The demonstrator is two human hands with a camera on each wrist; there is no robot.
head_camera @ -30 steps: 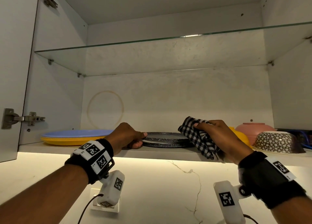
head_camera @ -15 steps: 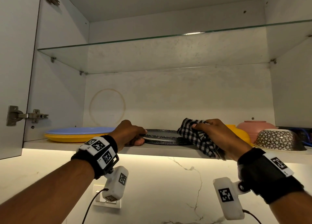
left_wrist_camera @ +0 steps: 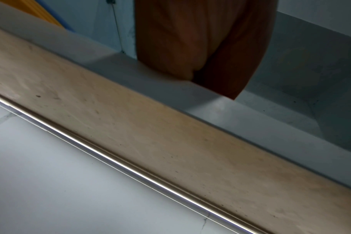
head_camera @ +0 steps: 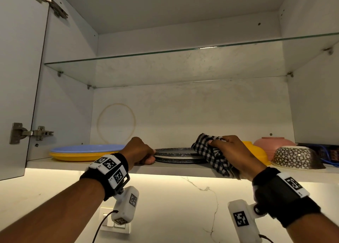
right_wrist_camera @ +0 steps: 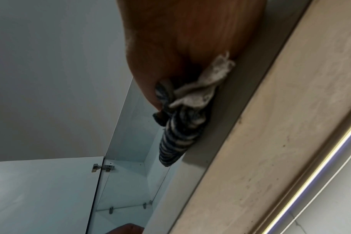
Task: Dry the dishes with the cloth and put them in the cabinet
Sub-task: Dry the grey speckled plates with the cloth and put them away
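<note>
Hands unmoved: left grip (head_camera: 139, 152) still holds dark plate (head_camera: 176, 152); right grip (head_camera: 231, 151) clutches cloth (head_camera: 211, 153).

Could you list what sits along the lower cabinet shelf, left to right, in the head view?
Blue and yellow plates → left hand → dark speckled plates → checked cloth → right hand → patterned bowl.

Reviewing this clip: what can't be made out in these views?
- Left hand fingertips: head view, curled out of sight at the dark plates.
- Yellow bowl: mostly behind the right hand and cloth.
- Plates: absent from both wrist views, blocked by palms.
- Blue item at far right: cut off.
</note>
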